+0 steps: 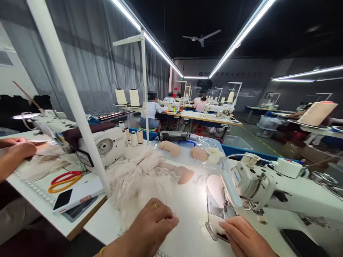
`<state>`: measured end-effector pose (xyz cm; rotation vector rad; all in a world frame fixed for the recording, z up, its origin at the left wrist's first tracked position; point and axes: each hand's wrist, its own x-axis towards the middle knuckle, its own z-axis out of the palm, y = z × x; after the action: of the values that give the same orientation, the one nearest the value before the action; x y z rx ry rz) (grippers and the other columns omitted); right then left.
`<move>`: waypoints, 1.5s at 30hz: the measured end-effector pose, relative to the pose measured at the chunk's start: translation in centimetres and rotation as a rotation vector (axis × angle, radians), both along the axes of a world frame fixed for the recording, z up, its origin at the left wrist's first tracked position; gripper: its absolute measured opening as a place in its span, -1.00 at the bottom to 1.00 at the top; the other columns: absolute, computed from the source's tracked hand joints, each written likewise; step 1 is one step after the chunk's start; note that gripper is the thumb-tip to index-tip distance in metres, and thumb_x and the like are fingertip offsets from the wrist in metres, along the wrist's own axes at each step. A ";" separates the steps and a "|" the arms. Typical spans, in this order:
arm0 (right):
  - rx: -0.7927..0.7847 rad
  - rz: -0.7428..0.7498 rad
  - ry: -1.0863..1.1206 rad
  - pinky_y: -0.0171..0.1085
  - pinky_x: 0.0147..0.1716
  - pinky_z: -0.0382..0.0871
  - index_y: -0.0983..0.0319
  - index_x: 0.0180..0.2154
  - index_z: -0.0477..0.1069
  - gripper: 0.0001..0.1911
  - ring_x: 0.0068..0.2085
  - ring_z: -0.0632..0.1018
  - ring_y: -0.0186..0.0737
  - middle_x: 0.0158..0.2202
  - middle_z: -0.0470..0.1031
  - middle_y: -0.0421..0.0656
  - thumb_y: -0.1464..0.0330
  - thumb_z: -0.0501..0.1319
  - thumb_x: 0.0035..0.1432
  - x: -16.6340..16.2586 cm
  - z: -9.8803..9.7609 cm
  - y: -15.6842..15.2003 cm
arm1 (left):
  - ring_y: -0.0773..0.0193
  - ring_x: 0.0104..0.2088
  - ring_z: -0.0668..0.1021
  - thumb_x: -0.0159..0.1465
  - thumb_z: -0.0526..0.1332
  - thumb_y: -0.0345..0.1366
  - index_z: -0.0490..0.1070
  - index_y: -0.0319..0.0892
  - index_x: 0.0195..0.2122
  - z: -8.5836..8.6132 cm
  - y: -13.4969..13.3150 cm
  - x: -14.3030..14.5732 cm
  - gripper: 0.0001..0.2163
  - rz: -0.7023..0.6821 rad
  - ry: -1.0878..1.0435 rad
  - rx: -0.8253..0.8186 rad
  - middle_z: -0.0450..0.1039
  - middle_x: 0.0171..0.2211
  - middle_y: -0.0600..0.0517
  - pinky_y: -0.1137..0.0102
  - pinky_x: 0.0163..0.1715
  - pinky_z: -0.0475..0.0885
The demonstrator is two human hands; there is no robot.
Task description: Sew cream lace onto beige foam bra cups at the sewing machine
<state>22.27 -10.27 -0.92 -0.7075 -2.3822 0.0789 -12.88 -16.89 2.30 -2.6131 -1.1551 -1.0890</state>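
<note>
My left hand (pixel 151 226), a ring on one finger, is above the white tabletop with thumb and fingers pinched together; whatever lies between them I cannot make out. Beside the needle area, my right hand (pixel 245 233) is closed on the edge of a thin pale fabric piece (pixel 215 222). A beige moulded cup pad (pixel 215 189) lies by the presser foot of a white sewing machine (pixel 250 182), under its bright lamp. Left of it, sheer cream lace fabric (pixel 146 182) is heaped, with another beige cup (pixel 185 175) at its edge.
Behind the heap, a clear plastic tray (pixel 182 157) holds stacked beige cups (pixel 170 147). A white post (pixel 72 96) rises at left, near thread cones (pixel 134 138), scissors (pixel 65 180) and a white box (pixel 81 194). A co-worker's hands (pixel 17 153) work at the left table. A phone (pixel 302 242) lies right.
</note>
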 end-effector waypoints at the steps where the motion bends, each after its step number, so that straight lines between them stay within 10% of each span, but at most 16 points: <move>1: -0.024 0.018 0.036 -0.25 -0.18 0.64 0.03 0.17 0.41 -0.56 -0.16 0.68 -0.10 -0.12 0.64 -0.07 0.54 0.13 0.38 -1.1 0.7 -0.8 | 0.20 -0.28 0.54 0.40 0.13 -0.56 0.43 -0.03 0.08 0.6 -0.6 0.6 -0.67 -0.085 -0.024 -0.019 0.61 -0.23 0.00 0.30 -0.20 0.49; 6: -0.322 0.110 0.019 -0.02 0.24 0.42 0.09 0.28 0.37 -0.40 0.28 0.48 0.05 0.25 0.48 0.02 0.56 0.18 0.24 -6.0 3.6 -3.6 | 0.23 -0.21 0.64 0.48 0.15 -0.49 0.47 0.01 0.06 2.7 -2.2 2.4 -0.73 -0.337 -0.171 -0.281 0.64 -0.18 0.00 0.43 -0.17 0.55; 11: -0.971 0.013 0.268 -0.19 -0.12 0.42 0.16 -0.12 0.56 -0.84 -0.17 0.58 -0.10 -0.24 0.60 -0.15 0.29 0.27 0.29 -8.0 3.8 -5.2 | 0.24 -0.26 0.59 0.56 0.08 -0.25 0.50 0.00 -0.08 1.7 -1.7 3.1 -0.81 -0.106 -0.566 -0.548 0.57 -0.26 0.06 0.45 -0.20 0.51; 13: -1.068 -0.023 0.412 -0.19 -0.20 0.36 0.18 -0.19 0.53 -0.71 -0.29 0.54 -0.14 -0.38 0.58 -0.18 0.09 0.23 0.38 -8.3 3.6 -5.6 | 0.24 -0.36 0.50 0.54 0.12 -0.07 0.49 -0.02 -0.14 1.2 -1.0 3.6 -0.77 0.058 -0.798 -0.624 0.49 -0.34 0.07 0.45 -0.35 0.45; 17: -1.112 -0.074 0.554 -0.18 -0.19 0.33 0.18 -0.24 0.46 -0.48 -0.34 0.49 -0.15 -0.46 0.53 -0.20 -0.16 0.21 0.36 -8.3 3.7 -5.8 | 0.23 -0.40 0.40 0.39 0.22 0.20 0.45 -0.09 -0.22 1.2 0.2 5.0 -0.58 0.115 -1.013 -0.853 0.40 -0.38 0.08 0.43 -0.41 0.39; 23: -1.256 0.020 0.676 -0.17 -0.10 0.33 0.14 0.13 0.43 -0.19 -0.10 0.47 -0.11 -0.02 0.52 -0.07 -0.27 0.41 0.09 -9.5 2.5 -6.1 | 0.26 -0.44 0.31 0.36 0.23 0.27 0.41 -0.11 -0.27 1.4 0.6 6.0 -0.52 0.048 -0.941 -0.886 0.25 -0.45 0.14 0.41 -0.41 0.32; 28: -1.320 0.005 0.844 -0.28 -0.27 0.14 0.18 -0.29 0.38 -0.41 -0.30 0.28 -0.27 -0.38 0.28 -0.30 -0.14 0.50 0.08 -10.8 1.9 -6.2 | 0.23 -0.38 0.38 0.42 0.17 0.23 0.39 -0.10 -0.34 0.9 1.0 5.4 -0.53 0.065 -0.908 -0.777 0.33 -0.42 0.09 0.40 -0.35 0.35; 34: -1.286 -0.038 0.876 -0.29 -0.31 0.12 0.14 -0.28 0.28 -0.46 -0.32 0.22 -0.27 -0.37 0.23 -0.32 -0.14 0.39 0.23 -10.4 2.5 -6.3 | 0.35 -0.54 0.13 0.21 0.31 0.36 0.37 -0.08 -0.21 -0.3 1.3 5.3 -0.44 -0.041 -0.906 -1.110 0.05 -0.53 0.23 0.46 -0.56 0.06; 39: -1.210 -0.106 0.818 -0.29 -0.26 0.15 0.17 -0.16 0.40 -0.44 -0.29 0.29 -0.27 -0.34 0.28 -0.32 -0.04 0.55 0.07 -9.7 2.5 -5.8 | 0.28 -0.42 0.30 0.09 0.51 0.17 0.39 -0.13 -0.39 1.2 1.2 5.5 -0.51 -0.071 -0.811 -1.148 0.25 -0.50 0.14 0.44 -0.43 0.17; 45: -1.486 0.073 0.698 -0.30 -0.32 0.08 0.26 -0.29 0.46 -0.40 -0.36 0.30 -0.33 -0.38 0.38 -0.26 -0.08 0.57 0.00 -8.0 2.7 -5.3 | 0.23 -0.33 0.43 0.15 0.52 0.04 0.41 -0.14 -0.41 2.6 1.3 5.1 -0.59 -0.139 -0.997 -1.093 0.46 -0.33 0.03 0.42 -0.33 0.33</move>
<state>14.31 -15.52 1.80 -0.9391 -1.3299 1.8790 -7.73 -15.61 4.92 -2.7841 -2.2833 -2.5249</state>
